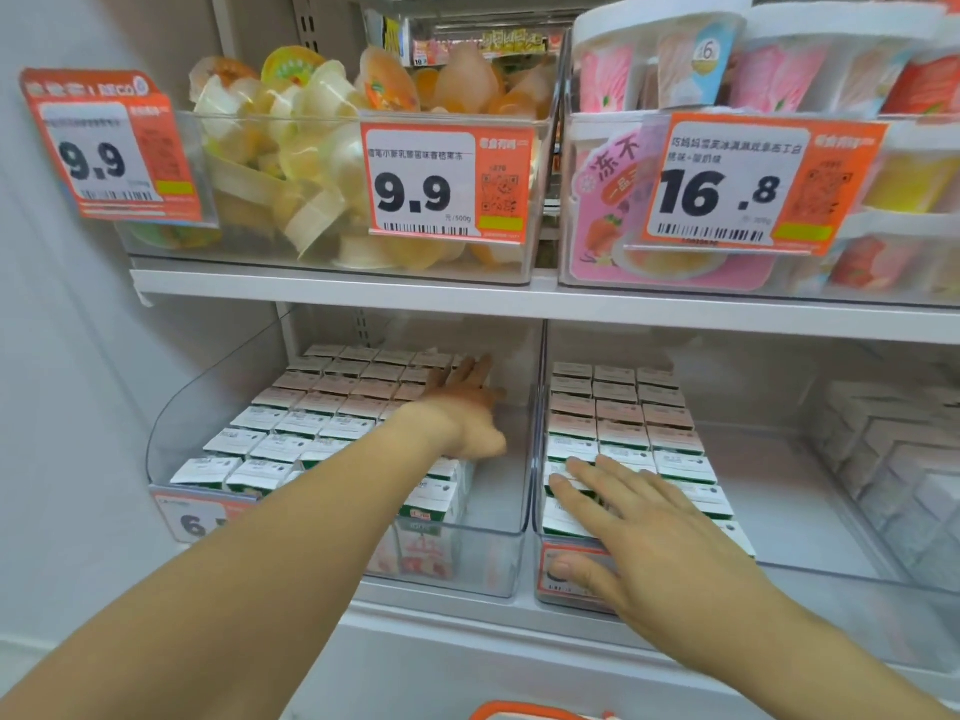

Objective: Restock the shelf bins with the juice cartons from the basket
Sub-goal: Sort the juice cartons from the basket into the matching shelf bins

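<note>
Two clear shelf bins stand side by side on the lower shelf. The left bin [498, 558] holds rows of small juice cartons [291, 423] with white tops. My left hand [462, 407] reaches deep into it, fingers straight, resting on the cartons at their right edge. The right bin [540, 517] holds three columns of cartons [623, 413]. My right hand [639, 522] lies flat on its front cartons, thumb over the bin's front price tag. The basket's orange rim [530, 711] shows at the bottom edge.
The upper shelf [363, 293] carries a bin of jelly cups [291, 163] and a bin of ice cream tubs [727, 65], with price tags hanging over the front. Another clear bin [893, 459] of pale packs stands at the far right. A white wall closes the left.
</note>
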The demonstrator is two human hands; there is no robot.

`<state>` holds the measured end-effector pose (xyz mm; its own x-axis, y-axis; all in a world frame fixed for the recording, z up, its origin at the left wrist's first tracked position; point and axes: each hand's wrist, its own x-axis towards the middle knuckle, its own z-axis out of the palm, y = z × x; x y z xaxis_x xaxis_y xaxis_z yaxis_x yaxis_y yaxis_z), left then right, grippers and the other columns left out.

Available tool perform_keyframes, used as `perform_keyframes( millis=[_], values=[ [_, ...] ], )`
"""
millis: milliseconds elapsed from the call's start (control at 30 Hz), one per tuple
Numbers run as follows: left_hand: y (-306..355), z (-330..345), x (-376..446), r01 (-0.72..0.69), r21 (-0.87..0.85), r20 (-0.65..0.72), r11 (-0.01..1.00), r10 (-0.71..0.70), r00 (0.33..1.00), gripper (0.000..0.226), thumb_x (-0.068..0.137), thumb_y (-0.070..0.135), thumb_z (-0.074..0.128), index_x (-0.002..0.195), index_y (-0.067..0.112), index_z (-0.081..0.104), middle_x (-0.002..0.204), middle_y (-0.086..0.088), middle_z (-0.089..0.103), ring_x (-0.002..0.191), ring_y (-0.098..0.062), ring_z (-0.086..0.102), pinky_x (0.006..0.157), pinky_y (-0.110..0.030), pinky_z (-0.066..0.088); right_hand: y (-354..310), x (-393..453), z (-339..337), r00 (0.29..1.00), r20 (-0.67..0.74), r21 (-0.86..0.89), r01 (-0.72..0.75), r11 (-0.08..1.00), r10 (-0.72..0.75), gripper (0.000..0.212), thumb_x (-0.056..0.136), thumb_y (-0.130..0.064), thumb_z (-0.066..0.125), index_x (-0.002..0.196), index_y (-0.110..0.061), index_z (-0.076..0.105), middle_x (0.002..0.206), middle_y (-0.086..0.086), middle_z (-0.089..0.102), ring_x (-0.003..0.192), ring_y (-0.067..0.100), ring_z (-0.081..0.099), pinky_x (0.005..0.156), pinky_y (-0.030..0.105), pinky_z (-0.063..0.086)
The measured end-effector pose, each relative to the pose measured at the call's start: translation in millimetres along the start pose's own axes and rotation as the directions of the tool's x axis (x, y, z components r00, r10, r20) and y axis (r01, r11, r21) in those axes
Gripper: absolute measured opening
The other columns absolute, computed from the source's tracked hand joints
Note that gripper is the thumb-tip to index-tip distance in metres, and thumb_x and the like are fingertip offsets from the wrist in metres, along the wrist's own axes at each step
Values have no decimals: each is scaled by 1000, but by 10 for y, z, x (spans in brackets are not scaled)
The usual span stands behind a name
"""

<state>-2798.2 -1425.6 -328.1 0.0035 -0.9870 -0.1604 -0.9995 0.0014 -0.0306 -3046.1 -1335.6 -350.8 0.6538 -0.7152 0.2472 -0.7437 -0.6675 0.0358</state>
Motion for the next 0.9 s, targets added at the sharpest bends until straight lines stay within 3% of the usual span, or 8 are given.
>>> perform_keyframes(
  millis=[100,300,367,467,533,700,767,900],
  values=[
    [78,35,35,37,137,26,990,-41,999,64,87,32,47,150,24,39,164,-5,-21,151,-25,-17,123,-48,-2,-16,16,8,1000,5,-30,-6,1000,7,71,100,-66,10,131,-28,62,132,-6,65,120,19,64,92,40,56],
    [108,14,80,108,171,66,979,-121,990,61,89,27,45,149,21,40,161,-15,-24,150,-31,-21,122,-53,-3,3,-24,-20,999,19,-33,-32,999,33,67,99,-68,15,131,-31,62,133,-9,64,122,16,63,95,40,55],
    [33,13,38,60,-1,56,998,-60,997,63,92,42,46,152,32,32,163,-11,-22,150,-29,-22,121,-54,-8,11,-28,-37,999,21,-20,-30,999,30,67,98,-68,16,131,-32,62,133,-10,64,122,16,63,95,40,54],
    [-222,-17,-186,2,-212,-116,977,-28,993,71,95,60,43,155,43,9,165,2,-15,151,-20,-16,122,-49,-8,5,-21,-58,999,29,-29,-26,999,27,67,98,-68,16,129,-32,64,131,-10,65,120,16,64,95,40,55],
    [-459,20,-392,53,-179,-136,982,-78,988,70,95,65,36,155,45,4,165,6,-14,151,-19,-17,121,-49,-11,5,-22,-51,998,48,-29,-28,999,30,68,98,-68,16,129,-31,64,132,-9,65,121,17,63,95,40,55],
    [-845,238,-687,188,-138,-16,972,-192,981,83,77,90,8,151,53,0,165,14,-9,152,-19,-14,118,-61,-9,-17,-46,-76,996,86,-50,-21,999,25,69,99,-67,16,132,-28,62,134,-7,63,123,19,62,103,38,46],
    [-837,228,-667,175,-148,-18,974,-179,984,81,79,88,9,152,53,1,165,14,-9,152,-19,-14,118,-60,-10,-23,-54,-92,996,85,-55,-27,998,32,69,98,-67,18,131,-26,63,133,-5,64,122,21,62,103,37,43],
    [-990,278,-797,173,-151,-79,973,-186,979,69,90,77,11,153,50,-1,165,12,-10,151,-19,-16,118,-54,-15,-20,-61,-120,994,106,-58,-34,998,40,69,98,-68,19,132,-27,63,133,-7,64,122,19,62,98,39,53]
  ],
)
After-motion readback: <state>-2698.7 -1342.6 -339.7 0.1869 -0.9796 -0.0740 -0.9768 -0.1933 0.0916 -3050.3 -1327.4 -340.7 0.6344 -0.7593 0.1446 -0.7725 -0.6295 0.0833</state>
